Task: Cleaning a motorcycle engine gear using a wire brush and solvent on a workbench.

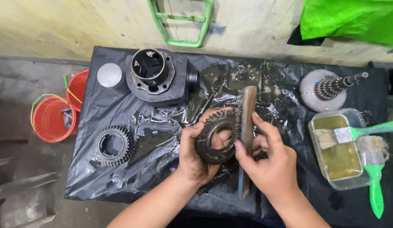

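My left hand (192,154) grips a dirty, oily ring gear (213,137) upright over the black plastic sheet (133,169). My right hand (270,162) holds a wooden-backed wire brush (247,126) on edge, with its bristles pressed against the gear's right side. Both hands are grimy and meet at the middle of the sheet.
A second ring gear (114,145) lies at the left, an engine cylinder (158,76) and a grey piston (109,75) at the back. A gear cluster on a shaft (325,89) sits at the right, above a clear tub of yellowish liquid (340,147) with two green-handled paintbrushes (374,169). Orange buckets (53,120) stand on the floor.
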